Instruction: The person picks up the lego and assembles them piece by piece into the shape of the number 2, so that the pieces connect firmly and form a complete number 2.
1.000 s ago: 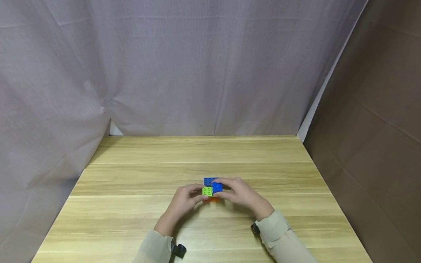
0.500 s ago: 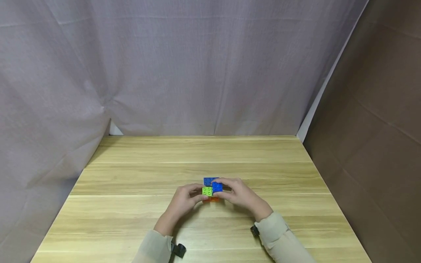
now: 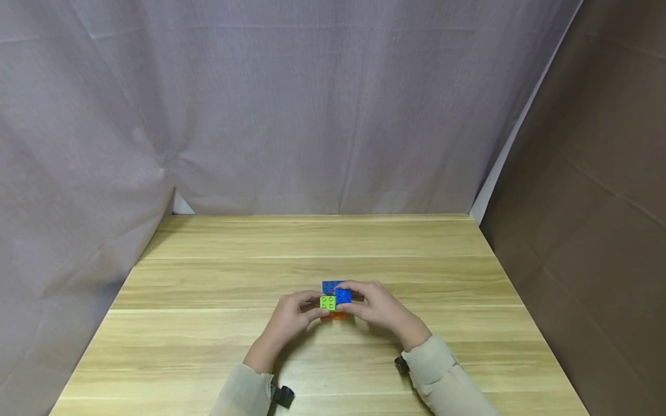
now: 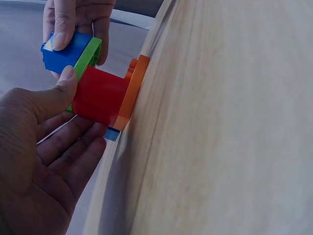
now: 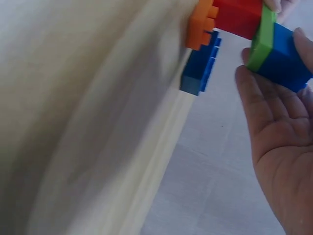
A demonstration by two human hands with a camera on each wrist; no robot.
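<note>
My left hand [image 3: 293, 311] pinches the thin green brick [image 3: 327, 303] between thumb and fingers, with the thumb at its edge in the left wrist view. A square blue brick [image 3: 343, 296] sits against the green brick's right half, and my right hand [image 3: 382, 306] holds it by its sides. Below the green brick is a red brick [image 4: 101, 94], which stands on an orange brick [image 4: 133, 90] close over the table. In the head view the fingers and upper bricks hide most of the red and orange ones.
Just behind the stack, a longer blue brick [image 3: 329, 286] lies studs up, beside the orange brick. The wooden table [image 3: 208, 341] extends around both forearms. Grey curtains [image 3: 260, 115] hang behind it, and a brown cloth [image 3: 583, 231] covers the right side.
My right wrist has shifted very slightly left, and the blue brick in that hand with it. The left hand and the other bricks stay where they were.
</note>
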